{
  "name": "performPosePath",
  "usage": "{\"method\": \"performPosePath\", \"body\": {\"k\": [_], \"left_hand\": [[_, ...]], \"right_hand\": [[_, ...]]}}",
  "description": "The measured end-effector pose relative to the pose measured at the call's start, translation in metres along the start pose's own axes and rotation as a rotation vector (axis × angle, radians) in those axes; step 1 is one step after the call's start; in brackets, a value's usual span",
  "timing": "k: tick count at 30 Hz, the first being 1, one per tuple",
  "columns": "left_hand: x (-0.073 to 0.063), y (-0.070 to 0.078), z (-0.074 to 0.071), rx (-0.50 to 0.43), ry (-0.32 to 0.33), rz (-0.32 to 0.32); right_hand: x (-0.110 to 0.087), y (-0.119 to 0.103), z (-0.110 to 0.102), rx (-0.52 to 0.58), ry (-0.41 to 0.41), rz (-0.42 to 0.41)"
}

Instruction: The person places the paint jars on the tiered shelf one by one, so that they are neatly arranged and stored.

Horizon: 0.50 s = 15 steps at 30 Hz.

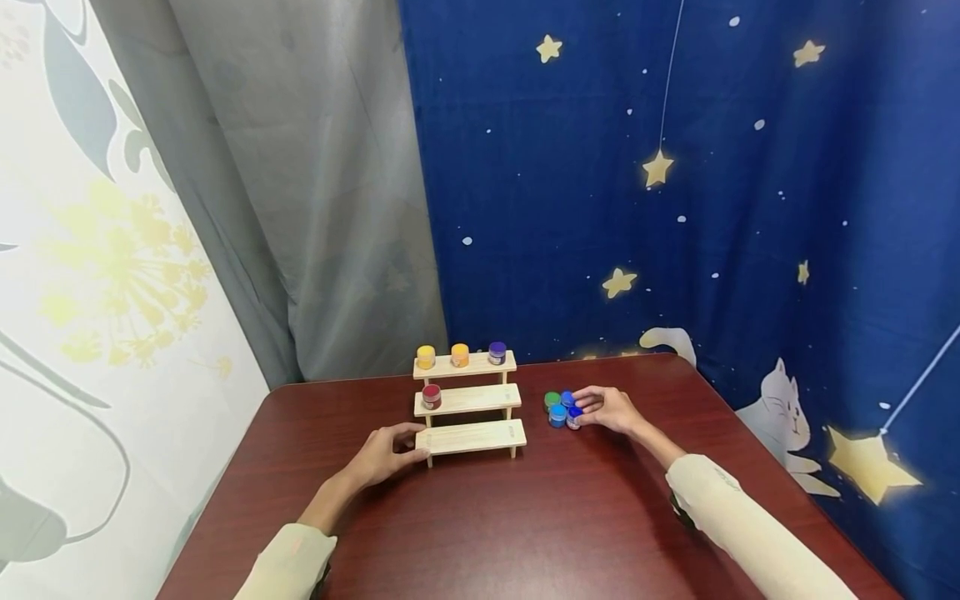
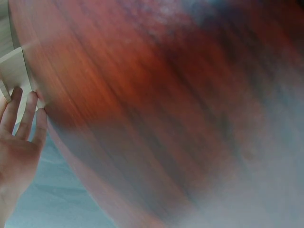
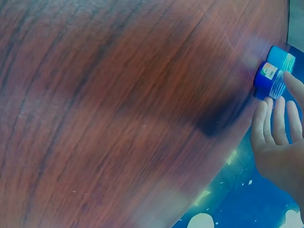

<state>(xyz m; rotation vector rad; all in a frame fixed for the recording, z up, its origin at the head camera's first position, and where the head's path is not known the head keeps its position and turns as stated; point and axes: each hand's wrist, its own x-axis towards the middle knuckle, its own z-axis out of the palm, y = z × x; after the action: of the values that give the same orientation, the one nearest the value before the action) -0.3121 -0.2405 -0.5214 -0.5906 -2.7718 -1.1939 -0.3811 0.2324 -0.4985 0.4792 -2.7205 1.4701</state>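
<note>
A three-step wooden stand [image 1: 471, 437] stands on the table. My left hand [image 1: 385, 455] holds the left end of its lowest step, thumb at the front and fingers behind; the left wrist view shows those fingers [image 2: 32, 102] against the wood. My right hand [image 1: 611, 410] reaches to a cluster of small paint jars, its thumb and fingers parted beside a dark blue jar [image 1: 573, 418]. Close by stand a light blue jar [image 1: 557, 417], a green jar [image 1: 552, 401] and another blue jar [image 1: 567, 399]. In the right wrist view, the thumb tip overlaps the dark blue jar [image 3: 266, 76].
On the top step stand a yellow jar [image 1: 426, 357], an orange jar [image 1: 460, 356] and a purple jar [image 1: 497, 353]. A dark red jar [image 1: 431, 397] sits at the left of the middle step. Curtains [image 1: 540, 208] hang behind the reddish-brown table [image 1: 480, 533].
</note>
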Motion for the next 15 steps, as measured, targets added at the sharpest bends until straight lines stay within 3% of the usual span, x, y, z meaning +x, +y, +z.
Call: {"method": "performPosePath", "body": {"k": [7,15], "left_hand": [[-0.001,0.002,-0.002,0.0,0.003,0.006],[-0.002,0.002,-0.001,-0.002,0.011,0.02]], "right_hand": [[-0.005,0.0,0.0,-0.01,-0.033,0.049],[-0.014,0.0,-0.001,0.049,-0.15,0.087]]}}
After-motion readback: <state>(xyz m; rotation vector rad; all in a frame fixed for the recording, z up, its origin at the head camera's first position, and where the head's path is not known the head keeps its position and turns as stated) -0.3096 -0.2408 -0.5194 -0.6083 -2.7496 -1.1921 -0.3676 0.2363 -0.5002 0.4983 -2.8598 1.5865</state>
